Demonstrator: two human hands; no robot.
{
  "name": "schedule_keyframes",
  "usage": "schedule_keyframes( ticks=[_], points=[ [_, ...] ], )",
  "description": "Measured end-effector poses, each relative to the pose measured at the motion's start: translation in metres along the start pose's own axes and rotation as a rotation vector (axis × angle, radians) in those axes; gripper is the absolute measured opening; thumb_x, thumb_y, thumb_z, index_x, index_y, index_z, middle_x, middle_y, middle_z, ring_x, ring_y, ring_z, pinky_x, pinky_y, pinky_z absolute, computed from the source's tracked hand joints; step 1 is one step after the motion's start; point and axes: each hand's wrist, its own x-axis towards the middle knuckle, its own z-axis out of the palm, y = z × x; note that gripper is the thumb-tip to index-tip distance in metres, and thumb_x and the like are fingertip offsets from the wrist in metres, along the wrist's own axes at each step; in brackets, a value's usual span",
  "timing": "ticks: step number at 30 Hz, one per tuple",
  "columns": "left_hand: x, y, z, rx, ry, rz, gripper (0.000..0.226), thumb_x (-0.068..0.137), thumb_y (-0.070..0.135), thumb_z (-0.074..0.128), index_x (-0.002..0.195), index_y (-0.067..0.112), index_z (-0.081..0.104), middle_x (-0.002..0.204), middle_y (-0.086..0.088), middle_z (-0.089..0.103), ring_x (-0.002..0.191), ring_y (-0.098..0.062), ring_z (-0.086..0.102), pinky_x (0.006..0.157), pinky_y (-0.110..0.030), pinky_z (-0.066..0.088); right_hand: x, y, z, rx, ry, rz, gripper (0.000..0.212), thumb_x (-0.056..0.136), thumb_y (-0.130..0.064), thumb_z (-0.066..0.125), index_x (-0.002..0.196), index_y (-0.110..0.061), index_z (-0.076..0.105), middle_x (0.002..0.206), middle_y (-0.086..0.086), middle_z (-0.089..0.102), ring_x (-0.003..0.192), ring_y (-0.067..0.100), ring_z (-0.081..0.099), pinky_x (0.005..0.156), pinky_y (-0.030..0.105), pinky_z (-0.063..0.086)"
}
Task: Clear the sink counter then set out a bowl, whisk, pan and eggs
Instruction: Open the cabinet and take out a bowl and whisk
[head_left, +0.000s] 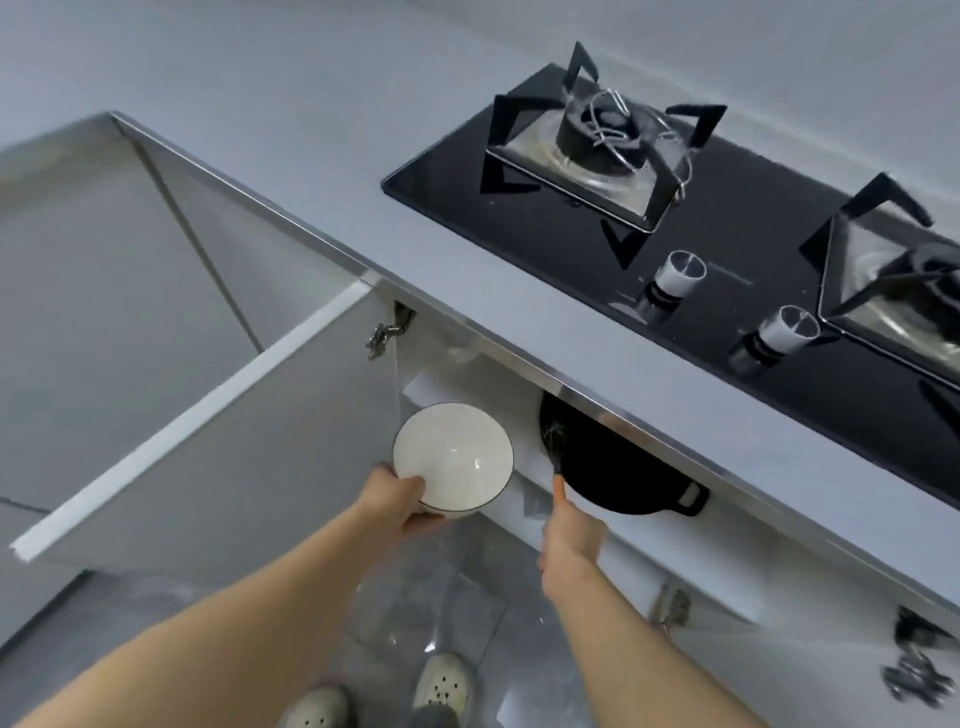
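Note:
A white bowl (453, 457) with a thin dark rim is held in front of the open cabinet; my left hand (397, 506) grips its near edge, thumb on the rim. Inside the cabinet, under the counter edge, a black pan (623, 475) with a loop handle sits on the shelf. My right hand (569, 538) grips the orange handle of a whisk (557, 467), whose wire head lies over the pan's left rim. The eggs are not in view.
The grey cabinet door (208, 447) stands swung open to the left. Above it runs the grey counter (441, 249) with a black two-burner gas hob (701, 223) and its knobs. My feet stand on the tiled floor (431, 613) below.

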Motion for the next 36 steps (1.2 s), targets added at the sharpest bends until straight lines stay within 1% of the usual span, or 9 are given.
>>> schedule_keyframes(
  ticks=[4, 6, 8, 12, 17, 22, 26, 30, 36],
  points=[
    [-0.046, -0.008, -0.033, -0.007, -0.027, 0.008, 0.032, 0.087, -0.010, 0.035, 0.118, -0.002, 0.037, 0.106, -0.018, 0.049, 0.091, -0.037, 0.059, 0.044, -0.036, 0.055, -0.063, 0.016, -0.019, -0.111, 0.009, -0.028, 0.060, 0.083, -0.050, 0.061, 0.113, 0.000, 0.045, 0.093, 0.020, 0.054, 0.082, 0.035, 0.056, 0.068, 0.039, 0.044],
    [-0.064, -0.007, -0.048, 0.019, -0.049, 0.034, 0.033, 0.087, -0.009, 0.036, 0.119, -0.005, 0.038, 0.108, -0.020, 0.049, 0.078, -0.032, 0.059, 0.040, -0.032, 0.055, -0.080, 0.023, -0.025, -0.159, -0.042, -0.078, 0.049, 0.084, -0.049, 0.061, 0.094, -0.001, 0.053, 0.076, 0.014, 0.054, 0.067, 0.029, 0.051, 0.061, 0.033, 0.041],
    [-0.088, -0.006, -0.074, 0.067, -0.068, 0.064, 0.038, 0.086, -0.008, 0.038, 0.124, -0.008, 0.038, 0.121, -0.026, 0.048, 0.081, -0.036, 0.062, 0.042, -0.031, 0.056, -0.111, 0.037, -0.029, -0.191, -0.103, -0.136, 0.049, 0.085, -0.053, 0.057, 0.075, -0.005, 0.055, 0.060, 0.008, 0.048, 0.053, 0.025, 0.044, 0.052, 0.029, 0.036],
    [-0.129, -0.003, -0.111, 0.039, -0.104, 0.092, 0.039, 0.089, -0.005, 0.040, 0.128, -0.005, 0.036, 0.123, -0.020, 0.043, 0.104, -0.041, 0.058, 0.041, -0.031, 0.055, -0.173, 0.055, -0.036, -0.156, -0.096, -0.222, 0.052, 0.086, -0.058, 0.052, 0.066, -0.011, 0.057, 0.062, 0.004, 0.050, 0.065, 0.026, 0.047, 0.065, 0.033, 0.041],
    [-0.187, 0.012, -0.149, 0.018, -0.194, 0.139, 0.039, 0.090, -0.003, 0.040, 0.129, -0.004, 0.038, 0.109, -0.021, 0.046, 0.069, -0.034, 0.057, 0.036, -0.032, 0.052, -0.239, 0.076, -0.048, -0.059, -0.083, -0.340, 0.041, 0.091, -0.046, 0.051, 0.071, -0.010, 0.059, 0.065, 0.004, 0.050, 0.071, 0.027, 0.047, 0.068, 0.034, 0.041],
    [-0.225, 0.046, -0.180, -0.013, -0.217, 0.220, 0.020, 0.091, -0.005, 0.037, 0.110, 0.001, 0.039, 0.091, -0.017, 0.051, 0.069, -0.033, 0.056, 0.042, -0.037, 0.053, -0.292, 0.058, -0.039, 0.095, -0.123, -0.411, 0.063, 0.083, -0.059, 0.056, 0.063, 0.000, 0.048, 0.062, 0.004, 0.046, 0.055, 0.023, 0.038, 0.055, 0.029, 0.036],
    [-0.235, 0.077, -0.200, -0.031, -0.189, 0.262, 0.019, 0.090, -0.004, 0.039, 0.108, -0.002, 0.038, 0.085, -0.015, 0.047, 0.072, -0.036, 0.057, 0.044, -0.038, 0.054, -0.325, 0.027, -0.023, 0.094, -0.209, -0.487, 0.051, 0.084, -0.056, 0.057, 0.062, -0.010, 0.052, 0.055, 0.002, 0.042, 0.049, 0.018, 0.037, 0.046, 0.025, 0.032],
    [-0.233, 0.108, -0.214, -0.055, -0.133, 0.299, 0.019, 0.089, -0.002, 0.040, 0.108, -0.001, 0.038, 0.097, -0.018, 0.047, 0.075, -0.039, 0.058, 0.033, -0.034, 0.050, -0.341, -0.003, 0.005, 0.099, -0.285, -0.546, 0.051, 0.084, -0.054, 0.059, 0.061, -0.009, 0.049, 0.052, 0.002, 0.037, 0.045, 0.018, 0.034, 0.047, 0.025, 0.031],
    [-0.223, 0.152, -0.242, -0.144, -0.069, 0.343, 0.019, 0.089, -0.001, 0.044, 0.108, 0.000, 0.039, 0.085, -0.017, 0.051, 0.068, -0.035, 0.057, 0.031, -0.035, 0.049, -0.357, -0.043, 0.060, 0.022, -0.428, -0.622, 0.048, 0.089, -0.051, 0.053, 0.067, -0.009, 0.051, 0.059, 0.001, 0.040, 0.049, 0.015, 0.036, 0.043, 0.021, 0.032]
  ],
)
